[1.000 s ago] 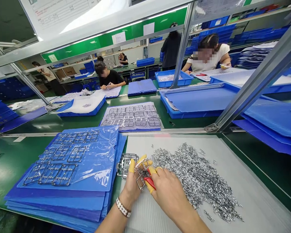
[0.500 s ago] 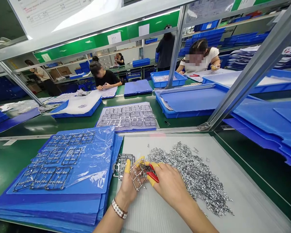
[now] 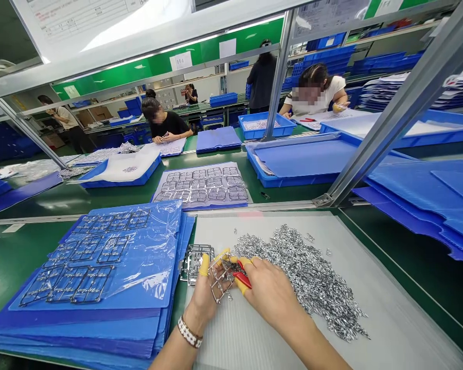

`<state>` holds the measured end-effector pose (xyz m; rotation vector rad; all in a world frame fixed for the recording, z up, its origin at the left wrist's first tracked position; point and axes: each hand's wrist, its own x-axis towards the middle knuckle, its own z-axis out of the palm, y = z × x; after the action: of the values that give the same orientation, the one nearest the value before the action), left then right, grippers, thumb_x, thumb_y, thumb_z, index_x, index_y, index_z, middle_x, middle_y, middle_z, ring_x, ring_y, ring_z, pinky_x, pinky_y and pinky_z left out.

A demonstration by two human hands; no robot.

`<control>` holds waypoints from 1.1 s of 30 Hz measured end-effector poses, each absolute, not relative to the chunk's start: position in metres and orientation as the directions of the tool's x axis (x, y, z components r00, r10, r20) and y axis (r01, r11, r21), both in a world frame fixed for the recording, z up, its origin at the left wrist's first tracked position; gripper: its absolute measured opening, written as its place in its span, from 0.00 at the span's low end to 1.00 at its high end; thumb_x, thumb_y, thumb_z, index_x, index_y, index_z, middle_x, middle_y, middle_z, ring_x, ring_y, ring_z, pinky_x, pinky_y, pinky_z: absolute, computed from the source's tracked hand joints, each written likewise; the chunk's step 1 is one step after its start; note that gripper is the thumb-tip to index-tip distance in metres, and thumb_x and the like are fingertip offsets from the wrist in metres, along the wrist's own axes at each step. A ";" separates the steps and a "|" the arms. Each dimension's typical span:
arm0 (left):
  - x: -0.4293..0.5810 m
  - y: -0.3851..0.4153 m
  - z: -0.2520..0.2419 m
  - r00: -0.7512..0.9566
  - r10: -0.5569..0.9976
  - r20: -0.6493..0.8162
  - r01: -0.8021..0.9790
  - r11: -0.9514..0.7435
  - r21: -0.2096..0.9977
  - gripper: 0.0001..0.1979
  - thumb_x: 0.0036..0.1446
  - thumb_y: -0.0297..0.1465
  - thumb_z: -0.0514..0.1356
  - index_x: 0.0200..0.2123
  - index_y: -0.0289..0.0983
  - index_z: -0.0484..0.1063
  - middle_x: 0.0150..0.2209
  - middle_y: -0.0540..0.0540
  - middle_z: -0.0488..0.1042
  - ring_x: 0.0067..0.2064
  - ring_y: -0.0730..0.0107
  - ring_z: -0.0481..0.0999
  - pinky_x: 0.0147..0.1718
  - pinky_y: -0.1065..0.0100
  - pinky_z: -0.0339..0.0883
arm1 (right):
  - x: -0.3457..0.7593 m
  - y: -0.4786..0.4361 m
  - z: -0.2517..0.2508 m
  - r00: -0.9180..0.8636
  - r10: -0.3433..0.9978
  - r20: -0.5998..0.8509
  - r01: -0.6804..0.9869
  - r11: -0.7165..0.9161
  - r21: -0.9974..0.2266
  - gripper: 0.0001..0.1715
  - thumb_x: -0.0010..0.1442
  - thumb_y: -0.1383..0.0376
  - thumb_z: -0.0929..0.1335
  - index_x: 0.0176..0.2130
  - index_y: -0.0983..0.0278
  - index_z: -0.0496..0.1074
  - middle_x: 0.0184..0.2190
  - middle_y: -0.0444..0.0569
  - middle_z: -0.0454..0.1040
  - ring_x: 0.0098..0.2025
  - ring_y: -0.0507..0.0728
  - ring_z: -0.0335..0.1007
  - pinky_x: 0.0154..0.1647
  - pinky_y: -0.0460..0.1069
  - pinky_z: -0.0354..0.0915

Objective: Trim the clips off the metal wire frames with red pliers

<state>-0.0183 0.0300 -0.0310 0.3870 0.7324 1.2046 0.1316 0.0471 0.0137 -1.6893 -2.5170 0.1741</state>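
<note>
The left hand (image 3: pixel 204 290) held a silver metal frame (image 3: pixel 217 284) tilted between thumb and fingers, with yellow finger cots (image 3: pixel 204 264) on the fingertips. The right hand (image 3: pixel 270 297) was closed around red-handled side cutters (image 3: pixel 242 280), their tips at the frame; the fingers probably hid the contact, so a bite could not be confirmed. A beaded bracelet (image 3: pixel 189 332) circled the left wrist. A second metal frame (image 3: pixel 196 263) lay just beside the left hand on a grey corrugated plastic sheet (image 3: pixel 231 341). A large heap of small silver metal pieces (image 3: pixel 308 277) lay on the same sheet, right of the hands. To the left, a stack of blue corrugated boards (image 3: pixel 81 329) carried rows of frames (image 3: pixel 87 267) under clear plastic film (image 3: pixel 158 246). Farther off, more frames lay on a blue board (image 3: pixel 204 187) beside a blue tray (image 3: pixel 289 174). Across the bench sat a co-worker in black (image 3: pixel 165 123) and another in white (image 3: pixel 316 92).
</note>
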 end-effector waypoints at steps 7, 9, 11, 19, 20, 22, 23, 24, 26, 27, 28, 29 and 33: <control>-0.023 0.032 -0.030 0.228 0.924 -0.307 -0.744 0.369 0.558 0.32 0.60 0.52 0.47 0.52 0.33 0.71 0.52 0.34 0.72 0.51 0.52 0.71 0.45 0.57 0.66 | 0.140 0.040 0.008 -0.374 0.926 0.054 0.910 0.378 -0.174 0.15 0.56 0.65 0.66 0.46 0.61 0.71 0.37 0.51 0.75 0.41 0.61 0.69 0.40 0.54 0.59; -0.025 0.033 -0.028 0.228 0.926 -0.301 -0.774 0.360 0.522 0.32 0.60 0.52 0.46 0.52 0.32 0.71 0.52 0.34 0.72 0.51 0.51 0.71 0.45 0.54 0.67 | 0.144 0.037 0.006 -0.362 0.931 0.048 0.914 0.364 -0.176 0.13 0.57 0.64 0.65 0.44 0.61 0.71 0.37 0.51 0.75 0.42 0.62 0.69 0.40 0.54 0.58; -0.027 0.034 -0.027 0.223 0.928 -0.297 -0.795 0.350 0.496 0.33 0.60 0.52 0.45 0.52 0.32 0.70 0.53 0.33 0.71 0.51 0.50 0.71 0.43 0.52 0.68 | 0.145 0.034 0.004 -0.353 0.934 0.045 0.919 0.356 -0.172 0.12 0.58 0.63 0.65 0.43 0.62 0.71 0.38 0.52 0.75 0.42 0.62 0.68 0.40 0.54 0.58; -0.028 0.034 -0.030 0.217 0.932 -0.290 -0.798 0.341 0.498 0.33 0.60 0.52 0.45 0.54 0.32 0.68 0.55 0.33 0.69 0.51 0.49 0.71 0.41 0.55 0.69 | 0.137 0.033 0.000 -0.370 0.928 0.039 0.914 0.371 -0.167 0.08 0.57 0.64 0.65 0.38 0.62 0.71 0.37 0.52 0.74 0.42 0.63 0.67 0.40 0.55 0.55; -0.028 0.034 -0.030 0.211 0.933 -0.291 -0.799 0.336 0.499 0.33 0.60 0.52 0.45 0.54 0.32 0.69 0.55 0.33 0.69 0.51 0.50 0.71 0.41 0.55 0.69 | 0.137 0.033 0.000 -0.373 0.927 0.044 0.912 0.375 -0.166 0.09 0.57 0.64 0.64 0.38 0.62 0.71 0.37 0.53 0.74 0.42 0.63 0.67 0.40 0.55 0.55; -0.027 0.034 -0.030 0.197 0.936 -0.293 -0.801 0.325 0.502 0.33 0.60 0.52 0.46 0.53 0.32 0.69 0.54 0.33 0.70 0.50 0.51 0.72 0.40 0.56 0.69 | 0.136 0.034 -0.001 -0.377 0.925 0.054 0.911 0.381 -0.161 0.10 0.58 0.63 0.64 0.40 0.63 0.71 0.37 0.53 0.74 0.42 0.63 0.67 0.40 0.55 0.55; -0.027 0.034 -0.030 0.191 0.936 -0.295 -0.802 0.322 0.504 0.32 0.60 0.52 0.46 0.52 0.32 0.70 0.54 0.34 0.70 0.50 0.51 0.72 0.40 0.57 0.69 | 0.136 0.034 -0.001 -0.377 0.924 0.056 0.911 0.381 -0.159 0.11 0.58 0.63 0.64 0.40 0.63 0.71 0.38 0.53 0.74 0.41 0.63 0.67 0.40 0.55 0.55; -0.026 0.034 -0.029 0.185 0.937 -0.297 -0.801 0.319 0.506 0.32 0.60 0.51 0.46 0.52 0.32 0.70 0.53 0.34 0.71 0.50 0.52 0.72 0.40 0.57 0.69 | 0.135 0.034 -0.001 -0.378 0.924 0.057 0.911 0.382 -0.157 0.11 0.58 0.63 0.64 0.40 0.63 0.72 0.38 0.53 0.74 0.42 0.63 0.67 0.40 0.55 0.55; -0.025 0.033 -0.029 0.174 0.937 -0.302 -0.799 0.314 0.513 0.32 0.60 0.51 0.46 0.52 0.32 0.70 0.53 0.34 0.71 0.49 0.52 0.72 0.39 0.58 0.69 | 0.134 0.033 0.000 -0.373 0.926 0.051 0.914 0.377 -0.148 0.11 0.58 0.62 0.64 0.41 0.63 0.72 0.38 0.53 0.75 0.42 0.63 0.67 0.40 0.55 0.56; -0.025 0.033 -0.029 0.170 0.937 -0.306 -0.796 0.313 0.517 0.32 0.60 0.51 0.46 0.52 0.33 0.70 0.53 0.34 0.71 0.49 0.53 0.72 0.39 0.59 0.69 | 0.133 0.033 0.000 -0.370 0.928 0.046 0.917 0.373 -0.141 0.11 0.58 0.63 0.64 0.40 0.63 0.72 0.37 0.53 0.75 0.42 0.63 0.67 0.40 0.55 0.56; -0.025 0.033 -0.029 0.165 0.936 -0.310 -0.793 0.313 0.522 0.32 0.60 0.51 0.46 0.52 0.33 0.70 0.53 0.35 0.71 0.49 0.53 0.73 0.39 0.59 0.69 | 0.132 0.034 0.001 -0.367 0.929 0.041 0.920 0.369 -0.133 0.11 0.58 0.64 0.64 0.40 0.63 0.72 0.37 0.53 0.75 0.41 0.64 0.68 0.39 0.55 0.56; -0.025 0.033 -0.030 0.159 0.937 -0.312 -0.791 0.311 0.528 0.32 0.60 0.52 0.47 0.53 0.33 0.70 0.53 0.35 0.71 0.49 0.53 0.73 0.39 0.59 0.69 | 0.131 0.034 0.001 -0.367 0.930 0.037 0.921 0.368 -0.126 0.10 0.57 0.65 0.64 0.40 0.63 0.72 0.36 0.53 0.75 0.41 0.64 0.68 0.39 0.55 0.57; -0.026 0.033 -0.032 0.140 0.939 -0.315 -0.780 0.300 0.550 0.32 0.60 0.52 0.47 0.54 0.34 0.70 0.53 0.35 0.71 0.49 0.54 0.73 0.41 0.60 0.67 | 0.128 0.037 0.003 -0.375 0.927 0.015 0.920 0.374 -0.119 0.08 0.57 0.67 0.65 0.38 0.64 0.72 0.34 0.54 0.75 0.38 0.62 0.71 0.36 0.54 0.58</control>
<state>-0.0258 0.0334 -0.0323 0.2806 0.6808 1.2647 0.1284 0.0367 0.0031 -1.7096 -2.5374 0.1381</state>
